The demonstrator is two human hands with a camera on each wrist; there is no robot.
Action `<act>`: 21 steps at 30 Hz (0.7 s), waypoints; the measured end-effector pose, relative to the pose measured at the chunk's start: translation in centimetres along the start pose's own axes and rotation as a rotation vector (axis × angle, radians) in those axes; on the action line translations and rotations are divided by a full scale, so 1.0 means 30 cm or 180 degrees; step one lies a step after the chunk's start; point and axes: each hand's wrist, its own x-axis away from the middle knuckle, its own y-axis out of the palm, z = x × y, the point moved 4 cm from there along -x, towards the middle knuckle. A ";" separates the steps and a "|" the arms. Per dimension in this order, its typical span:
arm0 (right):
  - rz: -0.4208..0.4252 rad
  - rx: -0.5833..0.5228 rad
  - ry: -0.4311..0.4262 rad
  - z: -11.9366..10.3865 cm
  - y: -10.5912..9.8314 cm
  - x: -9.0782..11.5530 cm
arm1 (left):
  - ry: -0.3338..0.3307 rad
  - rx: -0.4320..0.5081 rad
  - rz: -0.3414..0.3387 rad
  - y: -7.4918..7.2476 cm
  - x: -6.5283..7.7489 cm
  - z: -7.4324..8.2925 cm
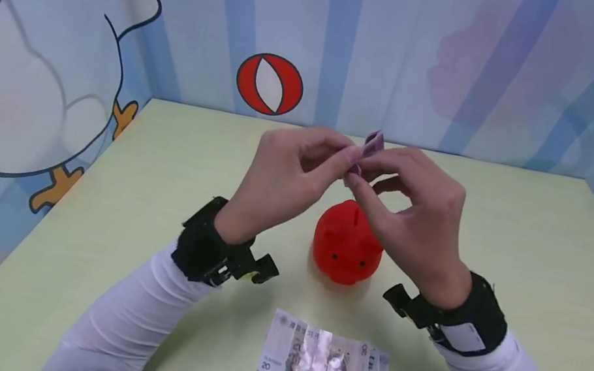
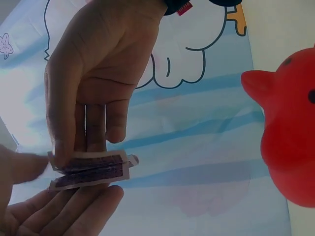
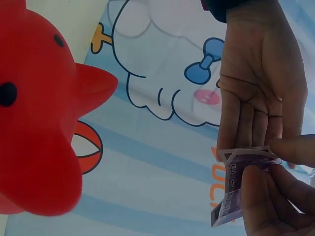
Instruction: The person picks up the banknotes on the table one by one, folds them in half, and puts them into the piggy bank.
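Observation:
Above the table, my left hand [image 1: 293,175] and right hand [image 1: 418,210] meet at a small folded purple banknote [image 1: 374,143]. Each pinches it between thumb and fingers. In the left wrist view the folded banknote [image 2: 91,172] shows its doubled layers, and the right wrist view shows the banknote [image 3: 234,179] bent with printed characters facing out. Just below the hands stands a red piggy bank [image 1: 347,244] with a slot on its back, its face turned toward me. Nearer to me lies a loose stack of banknotes [image 1: 325,366], a 20 note on top.
The pale yellow table [image 1: 186,338] ends at a blue-striped backdrop [image 1: 381,48] printed with a red and white ball. A panel with a cartoon bird [image 1: 25,71] rises along the left edge. Both wrists wear black straps with small cameras.

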 end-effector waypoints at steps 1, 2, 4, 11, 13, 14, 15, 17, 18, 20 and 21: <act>-0.0015 0.0027 -0.0024 -0.002 -0.001 -0.001 | -0.0030 0.0066 0.0005 0.001 -0.002 -0.006; -0.0022 0.0065 -0.0048 -0.003 -0.003 -0.002 | -0.0087 0.0174 0.0006 0.002 -0.004 -0.013; 0.0042 0.0074 -0.0050 -0.001 -0.012 -0.006 | -0.0222 0.0429 0.0014 0.002 -0.007 -0.027; 0.0320 -0.0528 0.0708 0.055 -0.070 -0.012 | -0.0570 0.0924 -0.0168 -0.014 -0.011 -0.051; 0.0146 -0.0641 0.1053 0.074 -0.076 -0.007 | -0.0575 0.0910 -0.0259 -0.016 -0.011 -0.050; 0.0055 -0.0686 0.1208 0.081 -0.077 -0.004 | -0.0575 0.0891 -0.0290 -0.017 -0.011 -0.049; -0.0014 -0.0706 0.1335 0.087 -0.077 -0.001 | -0.0570 0.0871 -0.0312 -0.017 -0.011 -0.048; -0.0082 -0.0670 0.1455 0.093 -0.076 0.004 | -0.0570 0.0861 -0.0332 -0.015 -0.011 -0.046; -0.0095 -0.0613 0.1460 0.094 -0.074 0.006 | -0.0572 0.0837 -0.0329 -0.014 -0.011 -0.046; -0.0069 -0.0512 0.1432 0.094 -0.068 0.009 | -0.0579 0.0766 -0.0301 -0.010 -0.009 -0.046; -0.0033 -0.0446 0.1401 0.092 -0.065 0.010 | -0.0584 0.0752 -0.0281 -0.008 -0.009 -0.046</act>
